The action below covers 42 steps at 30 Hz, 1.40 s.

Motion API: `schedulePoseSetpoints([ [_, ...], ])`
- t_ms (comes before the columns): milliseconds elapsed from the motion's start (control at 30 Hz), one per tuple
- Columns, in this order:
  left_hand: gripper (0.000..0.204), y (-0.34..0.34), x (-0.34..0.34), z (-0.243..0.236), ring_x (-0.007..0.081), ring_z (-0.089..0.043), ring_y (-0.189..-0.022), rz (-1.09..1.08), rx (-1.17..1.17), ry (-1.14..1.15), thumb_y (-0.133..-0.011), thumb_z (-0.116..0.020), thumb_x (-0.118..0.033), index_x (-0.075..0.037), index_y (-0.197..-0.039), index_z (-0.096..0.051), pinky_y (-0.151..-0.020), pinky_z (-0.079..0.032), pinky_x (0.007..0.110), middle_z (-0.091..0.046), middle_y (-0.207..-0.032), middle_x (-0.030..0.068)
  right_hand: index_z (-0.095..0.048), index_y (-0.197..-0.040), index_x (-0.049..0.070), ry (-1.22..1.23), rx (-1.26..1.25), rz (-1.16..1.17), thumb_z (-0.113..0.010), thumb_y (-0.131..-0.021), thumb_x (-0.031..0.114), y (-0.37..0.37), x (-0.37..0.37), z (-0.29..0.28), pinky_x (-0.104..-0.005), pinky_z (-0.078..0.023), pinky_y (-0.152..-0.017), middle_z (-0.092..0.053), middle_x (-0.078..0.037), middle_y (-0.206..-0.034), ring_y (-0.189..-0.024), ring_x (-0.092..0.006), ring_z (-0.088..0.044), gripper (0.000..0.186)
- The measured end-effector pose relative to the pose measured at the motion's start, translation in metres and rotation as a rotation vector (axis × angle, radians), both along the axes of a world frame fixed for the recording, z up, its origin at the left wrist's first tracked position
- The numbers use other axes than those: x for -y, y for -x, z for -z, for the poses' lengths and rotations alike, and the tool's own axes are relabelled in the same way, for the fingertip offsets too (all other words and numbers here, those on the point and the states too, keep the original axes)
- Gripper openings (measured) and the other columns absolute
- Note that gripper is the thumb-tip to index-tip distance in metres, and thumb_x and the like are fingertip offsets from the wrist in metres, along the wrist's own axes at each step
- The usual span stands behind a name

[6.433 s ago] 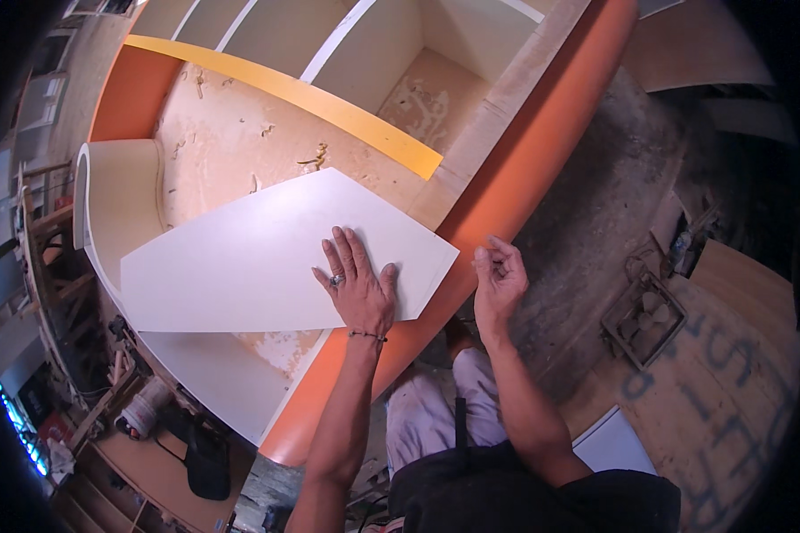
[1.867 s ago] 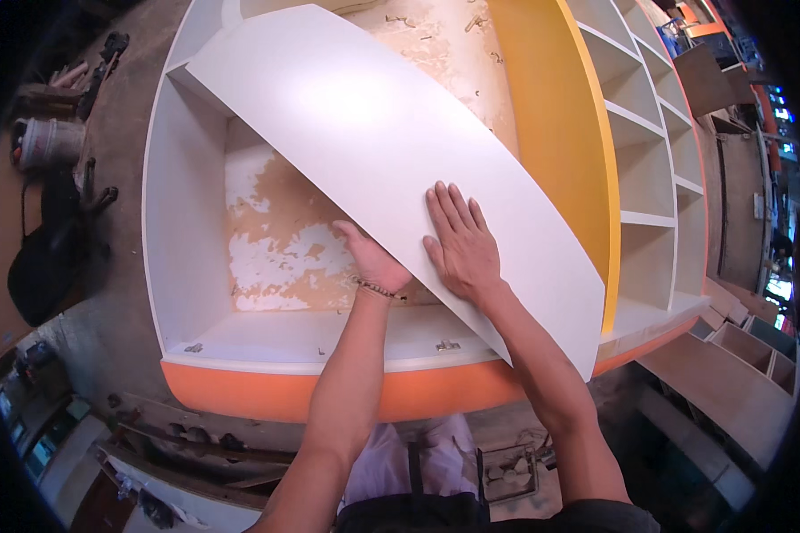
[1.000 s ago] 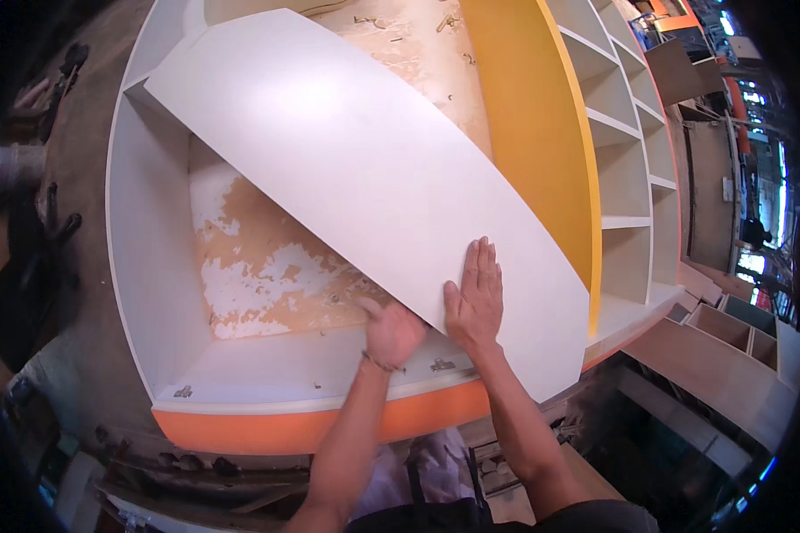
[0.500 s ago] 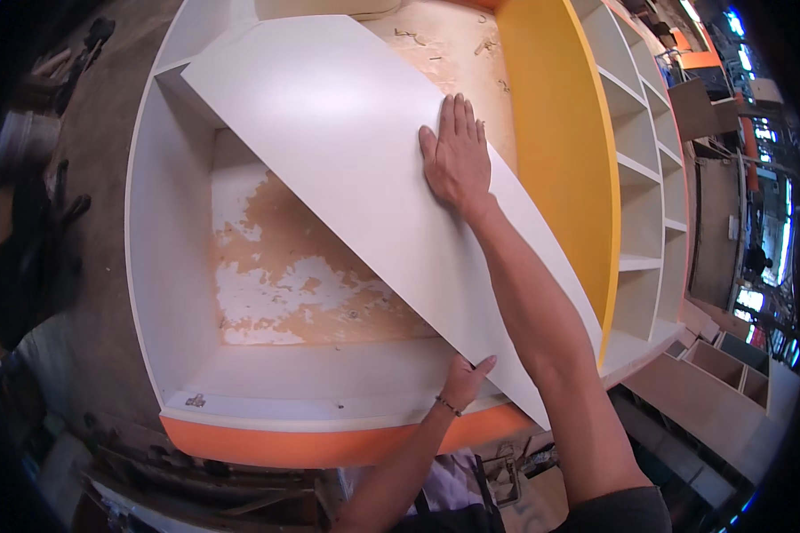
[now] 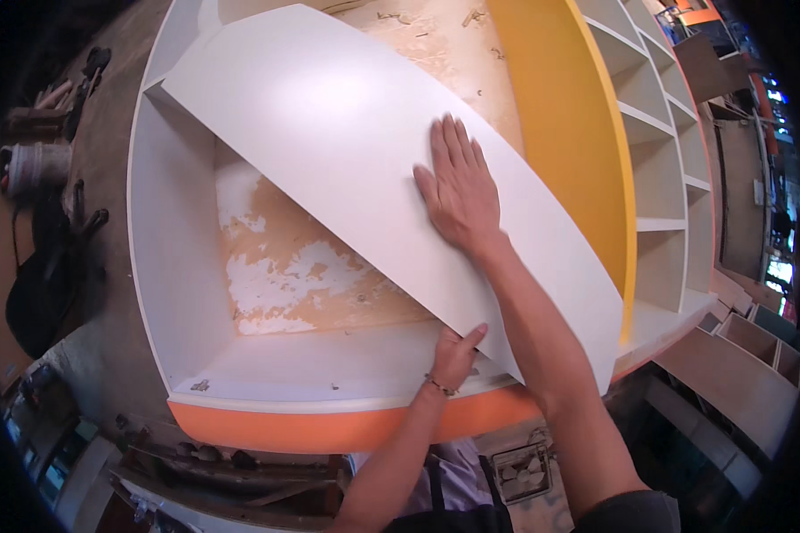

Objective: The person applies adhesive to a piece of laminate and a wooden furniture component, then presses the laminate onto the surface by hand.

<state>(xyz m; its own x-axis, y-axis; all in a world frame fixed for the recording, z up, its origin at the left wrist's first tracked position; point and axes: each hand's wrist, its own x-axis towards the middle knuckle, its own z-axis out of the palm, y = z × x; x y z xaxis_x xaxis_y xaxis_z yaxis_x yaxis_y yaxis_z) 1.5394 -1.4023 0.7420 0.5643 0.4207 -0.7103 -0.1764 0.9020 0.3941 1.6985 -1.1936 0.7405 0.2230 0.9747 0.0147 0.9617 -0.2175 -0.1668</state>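
A long white panel (image 5: pixel 329 133) lies slantwise over an open cabinet (image 5: pixel 176 240), from far left to near right. My right hand (image 5: pixel 462 191) rests flat on its face with the fingers stretched out. At the panel's lower left edge, my left hand (image 5: pixel 456 357) grips it, thumb on top and the other fingers hidden beneath. Below the panel shows the cabinet's back board (image 5: pixel 284 275), with patchy white and tan paint. A yellow upright board (image 5: pixel 564 133) stands right of the panel, and an orange strip (image 5: pixel 329 428) runs along the cabinet's near edge.
White shelf compartments (image 5: pixel 653 169) lie beyond the yellow board. A small metal hinge plate (image 5: pixel 201 385) sits inside the near left corner. On the floor at left are a white bucket (image 5: pixel 40 169) and a dark object (image 5: pixel 40 306). Brown boxes or boards (image 5: pixel 711 373) are at the right.
The panel has turned a little, so its near right corner now shows beside my right forearm. Both hands stay on it, my right hand appearing slightly nearer. The whole view has shifted somewhat.
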Motion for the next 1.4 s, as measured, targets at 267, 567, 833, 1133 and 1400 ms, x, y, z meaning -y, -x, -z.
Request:
schedulePoseSetpoints([
  [267, 0.042, -0.023, 0.005, -0.010, 0.0218, -0.057, -0.130, -0.099, 0.170, 0.120, -0.105, -0.057, -0.009, -0.003, -0.146, -0.048, -0.109, -0.049, 0.041, -0.060, -0.141, 0.0102, -0.031, -0.157, -0.007, -0.186, -0.071, 0.195, -0.039, -0.106, 0.047, -0.058, -0.031, 0.001, -0.0432, -0.019, -0.129, -0.031, -0.024, -0.166, -0.156, -0.0336, -0.026, 0.075],
  [567, 0.056, -0.016, -0.005, -0.029, 0.0234, -0.050, -0.140, -0.341, 0.457, 0.232, -0.109, -0.047, -0.050, -0.015, -0.153, -0.043, -0.122, -0.034, 0.052, -0.056, -0.147, 0.0024, -0.034, -0.157, -0.006, -0.086, -0.141, 0.157, -0.048, -0.103, 0.043, 0.013, 0.197, -0.042, -0.0456, -0.024, -0.127, -0.034, -0.023, -0.165, -0.155, -0.0335, -0.030, 0.074],
  [833, 0.033, -0.042, 0.045, -0.046, 0.0130, -0.061, -0.101, -0.099, -0.177, -0.078, -0.101, -0.069, -0.016, -0.006, -0.131, -0.059, -0.079, -0.054, 0.034, -0.064, -0.120, 0.0005, -0.032, -0.161, 0.001, -0.003, -0.184, 0.149, -0.051, -0.102, 0.043, 0.018, 0.344, -0.080, -0.0435, -0.024, -0.127, -0.030, -0.016, -0.169, -0.157, -0.0271, -0.028, 0.075],
  [1133, 0.032, -0.069, 0.062, -0.064, 0.0295, -0.074, -0.095, -0.113, -0.495, -0.241, -0.091, -0.077, -0.002, 0.011, -0.117, -0.064, -0.079, -0.066, 0.046, -0.071, -0.112, 0.0192, -0.031, -0.163, 0.008, 0.103, -0.214, 0.277, -0.055, -0.099, 0.042, -0.011, 0.480, -0.110, -0.0430, -0.026, -0.127, -0.030, -0.011, -0.170, -0.157, -0.0254, -0.029, 0.076],
  [1400, 0.034, -0.072, 0.059, -0.058, 0.0300, -0.074, -0.096, -0.147, -0.482, -0.122, -0.089, -0.079, -0.001, 0.012, -0.117, -0.063, -0.079, -0.066, 0.046, -0.071, -0.111, 0.0197, -0.025, -0.165, 0.008, 0.202, -0.180, 0.420, -0.057, -0.099, 0.038, -0.050, 0.549, -0.130, -0.0453, -0.025, -0.127, -0.025, -0.011, -0.172, -0.158, -0.0271, -0.026, 0.079],
])
